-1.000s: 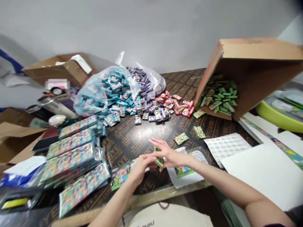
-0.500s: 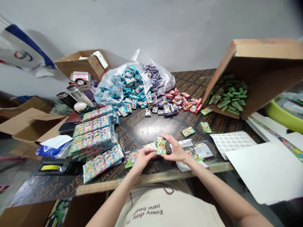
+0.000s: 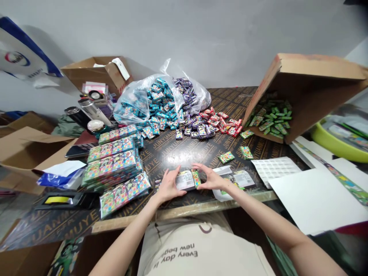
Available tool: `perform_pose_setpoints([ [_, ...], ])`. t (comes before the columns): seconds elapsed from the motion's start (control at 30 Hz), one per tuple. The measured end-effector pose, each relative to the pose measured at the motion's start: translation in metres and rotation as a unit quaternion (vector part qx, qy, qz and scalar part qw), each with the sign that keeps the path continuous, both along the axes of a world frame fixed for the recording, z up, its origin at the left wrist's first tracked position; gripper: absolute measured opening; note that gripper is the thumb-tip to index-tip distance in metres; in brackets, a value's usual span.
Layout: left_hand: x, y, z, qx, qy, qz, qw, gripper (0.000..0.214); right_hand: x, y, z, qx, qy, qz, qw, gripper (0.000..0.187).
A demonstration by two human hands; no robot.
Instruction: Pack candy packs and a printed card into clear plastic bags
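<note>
My left hand (image 3: 167,186) and my right hand (image 3: 209,178) grip the two ends of a small bundle of colourful packets (image 3: 188,179) held flat over the dark table (image 3: 169,153), near its front edge. Fingers of both hands curl round the bundle. Just left stands a stack of filled clear packs (image 3: 115,161) with the same colourful packets inside. Two loose green packets (image 3: 226,156) lie beyond my right hand. Under my right hand lie printed sleeves (image 3: 238,179).
A clear bag of blue and purple packets (image 3: 156,100) spills at the back, red packets (image 3: 221,124) beside it. A tipped cardboard box (image 3: 304,92) holds green packets at the right. White sheets (image 3: 313,199) lie right; boxes, bottles and a tape dispenser (image 3: 61,200) stand left.
The packet held upright between both hands half a second ago now lies flat with the bundle, lowered toward the table. The view has shifted slightly.
</note>
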State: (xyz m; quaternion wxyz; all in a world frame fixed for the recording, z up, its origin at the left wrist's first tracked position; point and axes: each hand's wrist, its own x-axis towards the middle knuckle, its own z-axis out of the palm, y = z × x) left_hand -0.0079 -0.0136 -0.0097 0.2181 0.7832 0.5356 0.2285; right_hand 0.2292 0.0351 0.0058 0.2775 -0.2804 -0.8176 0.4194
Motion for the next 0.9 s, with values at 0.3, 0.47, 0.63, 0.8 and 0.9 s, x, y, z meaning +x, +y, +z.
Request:
perform_pose_setpoints([
  [0.3,0.042,0.009,0.019,-0.023,-0.41,0.264,0.873,0.055,-0.073,0.006,0.036,-0.327,0.34,-0.335,0.816,0.062],
  [0.47,0.062,0.003,0.032,-0.147,-0.658,0.309,0.671,0.038,-0.086,0.003,0.046,-0.331,0.368,-0.338,0.8,0.048],
  [0.63,0.047,0.012,0.054,-0.239,-0.649,0.282,0.665,0.024,-0.067,-0.001,0.048,-0.408,0.401,-0.267,0.776,0.045],
  [0.8,0.035,0.019,0.069,-0.206,-0.614,0.238,0.724,0.013,-0.054,0.003,0.047,-0.459,0.327,-0.229,0.794,0.035],
  [0.9,0.029,0.02,0.075,-0.15,-0.532,0.196,0.81,0.008,-0.048,0.0,0.045,-0.345,0.301,-0.223,0.861,0.013],
])
